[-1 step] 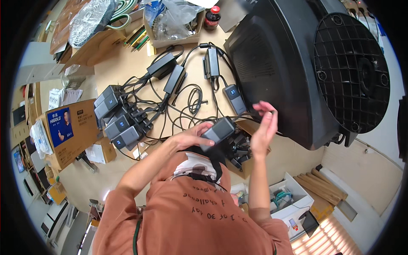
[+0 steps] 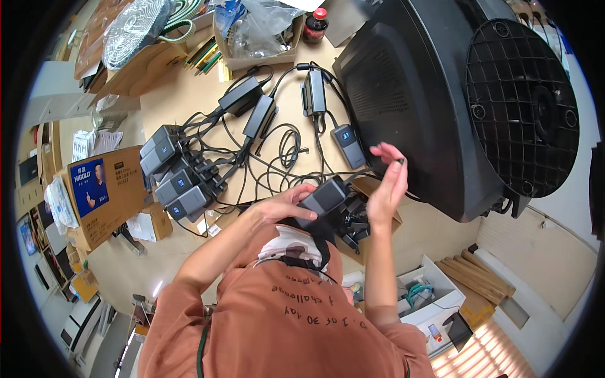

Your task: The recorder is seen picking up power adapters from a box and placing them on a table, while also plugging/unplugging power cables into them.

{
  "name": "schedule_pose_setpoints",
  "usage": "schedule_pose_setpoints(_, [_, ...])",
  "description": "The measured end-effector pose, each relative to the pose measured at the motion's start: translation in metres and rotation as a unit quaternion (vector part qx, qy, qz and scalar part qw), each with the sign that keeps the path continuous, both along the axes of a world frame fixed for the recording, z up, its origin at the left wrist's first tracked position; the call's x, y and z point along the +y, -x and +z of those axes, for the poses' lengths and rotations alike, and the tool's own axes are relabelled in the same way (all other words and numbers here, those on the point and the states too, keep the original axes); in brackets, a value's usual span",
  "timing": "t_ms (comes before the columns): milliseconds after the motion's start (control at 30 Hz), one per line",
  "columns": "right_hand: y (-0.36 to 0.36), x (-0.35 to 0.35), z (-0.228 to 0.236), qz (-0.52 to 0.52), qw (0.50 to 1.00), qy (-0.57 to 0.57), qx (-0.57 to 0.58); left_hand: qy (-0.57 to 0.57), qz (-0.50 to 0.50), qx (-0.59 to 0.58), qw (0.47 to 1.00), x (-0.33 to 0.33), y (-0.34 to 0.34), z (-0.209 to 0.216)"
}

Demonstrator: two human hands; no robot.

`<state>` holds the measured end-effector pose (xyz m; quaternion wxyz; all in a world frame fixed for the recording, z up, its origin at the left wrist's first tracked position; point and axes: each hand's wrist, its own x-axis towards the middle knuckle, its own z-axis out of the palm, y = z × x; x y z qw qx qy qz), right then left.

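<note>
My left hand (image 2: 287, 206) grips a dark grey box-shaped device (image 2: 325, 196) by its near end, just above my lap. My right hand (image 2: 387, 184) is raised to its right, with a small black piece like a cable end (image 2: 401, 161) at the thumb and fingertips. A black cable (image 2: 359, 171) runs between the device and that hand; where it ends is partly hidden. Beyond them, a similar grey device with a lit blue display (image 2: 347, 145) lies on the table. More such devices (image 2: 179, 181) are clustered at the left, their displays lit and cables plugged in.
Black power adapters (image 2: 243, 96) and tangled cables cover the wooden tabletop (image 2: 189, 94). A large black monitor-like housing (image 2: 403, 107) stands at the right. Under my hands is a carton of black adapters (image 2: 354, 228). A cola bottle (image 2: 315, 26) and a parts box (image 2: 261, 62) stand behind.
My right hand has shifted slightly up and to the left, and the small dark piece at its fingertips now shows. My left hand still holds the grey device, almost unmoved.
</note>
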<state>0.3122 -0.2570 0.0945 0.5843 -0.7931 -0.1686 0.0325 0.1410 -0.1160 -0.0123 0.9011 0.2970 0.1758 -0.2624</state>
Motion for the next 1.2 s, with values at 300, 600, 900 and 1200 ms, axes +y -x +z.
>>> schedule_pose_setpoints(300, [-0.014, 0.069, -0.012, -0.004, 0.908, -0.296, 0.297, -0.106, -0.014, -0.004, 0.994, -0.026, 0.014, 0.025])
schedule_pose_setpoints(600, [-0.051, 0.087, -0.028, 0.090, 0.950, 0.213, -0.209, -0.061, 0.184, 0.137, 0.971, -0.090, -0.104, -0.005])
schedule_pose_setpoints(900, [-0.019, 0.058, -0.081, 0.079, 0.944, 0.294, -0.130, -0.252, 0.203, 0.059, 0.944, -0.097, -0.155, -0.080])
schedule_pose_setpoints(1200, [0.004, 0.061, -0.087, 0.024, 0.944, 0.257, -0.204, -0.385, 0.136, 0.022, 0.913, -0.082, -0.122, -0.080])
